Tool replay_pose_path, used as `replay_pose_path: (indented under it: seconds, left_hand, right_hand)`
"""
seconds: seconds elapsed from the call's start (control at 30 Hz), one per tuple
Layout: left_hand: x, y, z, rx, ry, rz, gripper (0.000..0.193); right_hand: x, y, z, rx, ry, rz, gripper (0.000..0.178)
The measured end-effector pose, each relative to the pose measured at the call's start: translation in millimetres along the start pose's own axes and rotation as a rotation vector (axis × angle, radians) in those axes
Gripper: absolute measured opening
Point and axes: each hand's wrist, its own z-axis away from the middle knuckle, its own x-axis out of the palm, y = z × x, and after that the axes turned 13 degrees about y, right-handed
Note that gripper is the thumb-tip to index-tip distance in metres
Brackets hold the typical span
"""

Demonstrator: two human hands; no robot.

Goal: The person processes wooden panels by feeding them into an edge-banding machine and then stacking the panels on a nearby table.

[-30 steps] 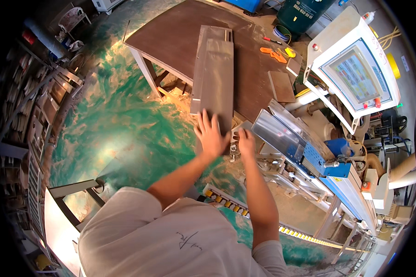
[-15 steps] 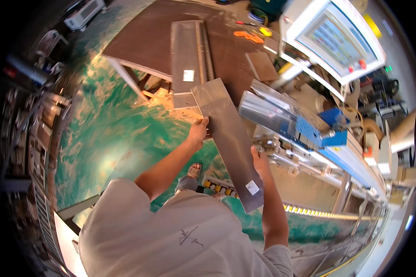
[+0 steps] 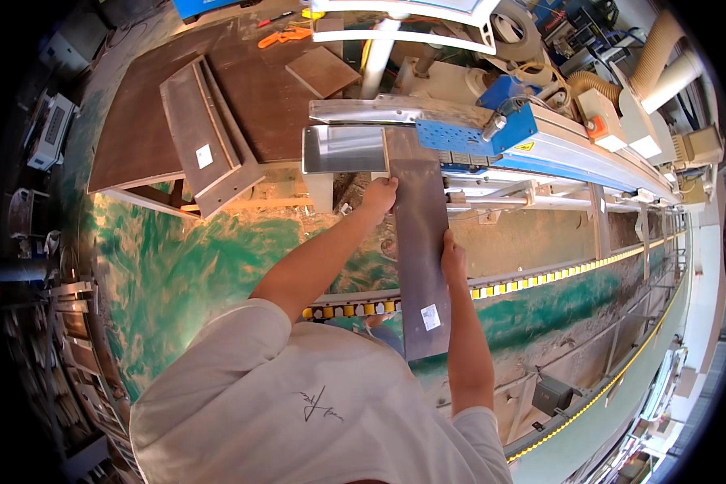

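A long dark grey-brown board (image 3: 421,234) with a white label near its close end is held between my two hands. My left hand (image 3: 381,196) grips its left edge toward the far end. On the opposite edge, lower down, my right hand (image 3: 453,254) is closed round the board. The far end of the board lies at the metal infeed plate (image 3: 345,149) of a blue-and-silver machine (image 3: 532,133); whether it rests on the plate or hovers over it, I cannot tell.
At the left stands a brown table (image 3: 137,129) bearing several stacked boards (image 3: 194,121), a small square panel (image 3: 323,71) and an orange tool (image 3: 284,36). A yellow-and-white roller strip (image 3: 532,276) runs along the machine. A white-framed screen (image 3: 403,36) stands behind.
I have turned right toward the machine, carrying the board. Its far end has swung from beside the table's boards to the metal plate. Both hands keep their hold.
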Motion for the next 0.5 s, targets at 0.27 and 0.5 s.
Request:
replay_pose_path:
  seconds: [0.27,0.5]
  left_hand:
    - [50.9,7.3,-6.4,0.199,0.226,-0.235,0.041]
    - [104.9,3.1,-16.7,0.009,0.090,-0.129,0.037]
  right_hand:
    - [-6.4,13.7,-34.0,-0.005,0.059,0.047,0.080]
    - [-30.5,49.2,-75.7,-0.028,0.033,0.191,0.082]
